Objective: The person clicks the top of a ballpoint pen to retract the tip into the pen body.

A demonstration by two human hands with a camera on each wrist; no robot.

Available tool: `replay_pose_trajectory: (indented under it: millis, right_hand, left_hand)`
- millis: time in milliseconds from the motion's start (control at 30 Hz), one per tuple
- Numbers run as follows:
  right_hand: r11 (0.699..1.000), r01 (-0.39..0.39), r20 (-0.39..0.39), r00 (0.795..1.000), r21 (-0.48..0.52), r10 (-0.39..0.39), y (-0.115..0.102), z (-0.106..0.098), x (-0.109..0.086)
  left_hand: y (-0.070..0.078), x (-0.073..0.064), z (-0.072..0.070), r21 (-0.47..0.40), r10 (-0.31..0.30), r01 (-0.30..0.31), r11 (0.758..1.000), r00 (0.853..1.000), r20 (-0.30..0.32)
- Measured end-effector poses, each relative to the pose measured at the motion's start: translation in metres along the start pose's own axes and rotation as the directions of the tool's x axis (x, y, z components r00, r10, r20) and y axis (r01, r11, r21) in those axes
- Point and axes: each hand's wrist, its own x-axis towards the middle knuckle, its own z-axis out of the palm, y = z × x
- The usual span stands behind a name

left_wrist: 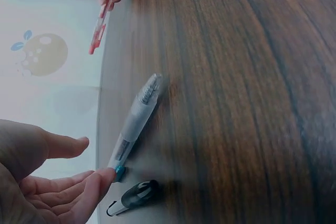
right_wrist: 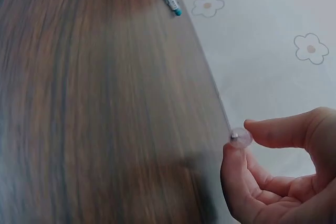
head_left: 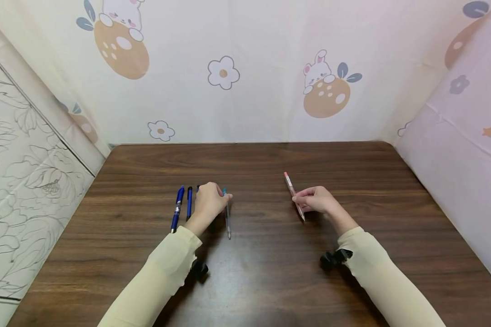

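Observation:
My right hand (head_left: 318, 200) pinches a clear pen with a pink end (head_left: 289, 183) between thumb and fingers, tilted over the right half of the table. In the right wrist view I see that pen (right_wrist: 241, 138) end-on between thumb and fingertips. Left of centre, my left hand (head_left: 209, 200) is at a clear pen with a teal end (head_left: 228, 222) lying on the table. The left wrist view shows the left fingertips at the teal end of this pen (left_wrist: 137, 121), with the thumb held away from it.
Left of my left hand lie a blue pen (head_left: 177, 206) and a slimmer dark blue pen (head_left: 189, 202), roughly parallel. Another dark pen (left_wrist: 139, 195) is partly hidden by the left hand in the head view. A patterned curtain (head_left: 262, 104) borders the wooden table (head_left: 262, 281).

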Motion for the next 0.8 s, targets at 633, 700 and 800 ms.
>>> replay_pose_trajectory:
  millis: [633, 700, 800]
  right_hand:
    - [0.936, -0.015, 0.307, 0.947, 0.351, -0.100, -0.009, 0.023, -0.003]
    - [0.932, -0.015, 0.315, 0.943, 0.363, -0.107, -0.011, 0.027, -0.003]
    - [0.921, -0.016, 0.325, 0.938, 0.389, -0.121, -0.014, 0.032, -0.003]
  left_hand:
    - [0.003, -0.004, -0.003, 0.036, 0.080, -0.079, 0.996, 0.996, -0.047]
    - [0.004, -0.004, -0.004, 0.033, 0.093, -0.092, 0.995, 0.994, -0.055]
    - [0.005, -0.004, -0.004, 0.028, 0.115, -0.114, 0.993, 0.991, -0.063]
